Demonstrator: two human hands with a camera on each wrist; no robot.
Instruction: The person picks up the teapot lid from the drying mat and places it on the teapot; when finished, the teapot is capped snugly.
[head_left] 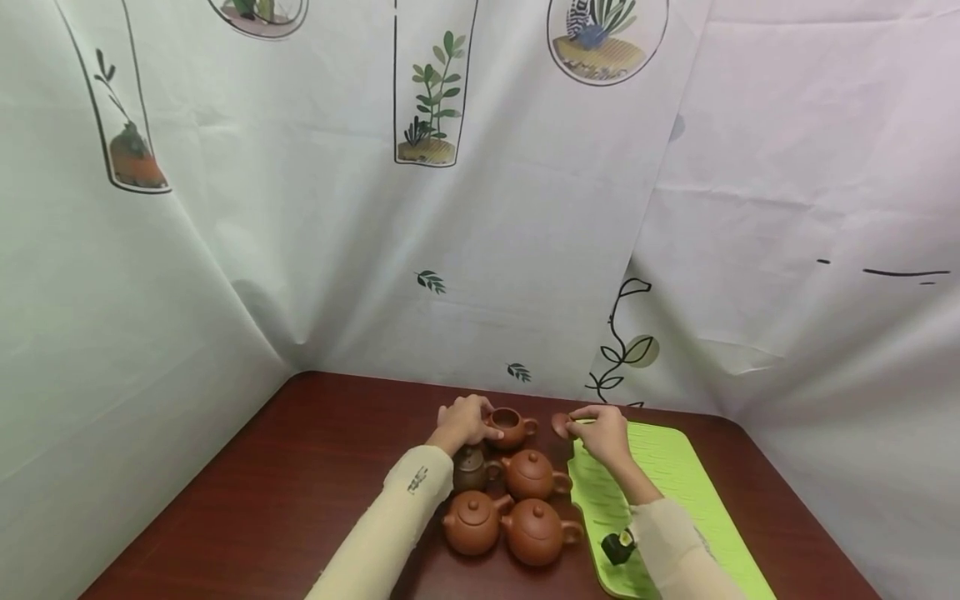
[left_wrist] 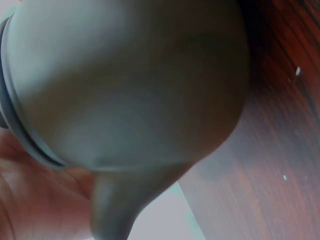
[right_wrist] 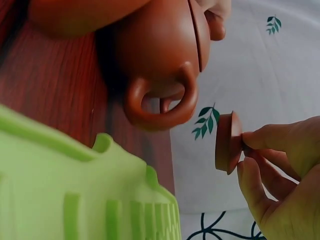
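At the back of the group stands a reddish-brown clay teapot (head_left: 512, 435) with its round mouth uncovered and its handle to the right. My left hand (head_left: 467, 419) holds it from the left, thumb in front and fingers behind. Off to the right, my right hand (head_left: 603, 433) pinches a teapot lid (right_wrist: 229, 142) by its knob, tilted on edge beside the open pot. A dark brown teapot (head_left: 469, 470) with its lid on sits below my left wrist; its body (left_wrist: 130, 90) fills most of the left wrist view and hides much of that hand.
Three more lidded reddish-brown teapots (head_left: 530, 475) stand close together nearer me. A lime-green ridged mat (head_left: 675, 467) lies to the right under my right arm. A small black object (head_left: 618, 547) shows at my right wrist. White printed cloth (head_left: 487, 250) hangs behind the dark red table (head_left: 322, 467).
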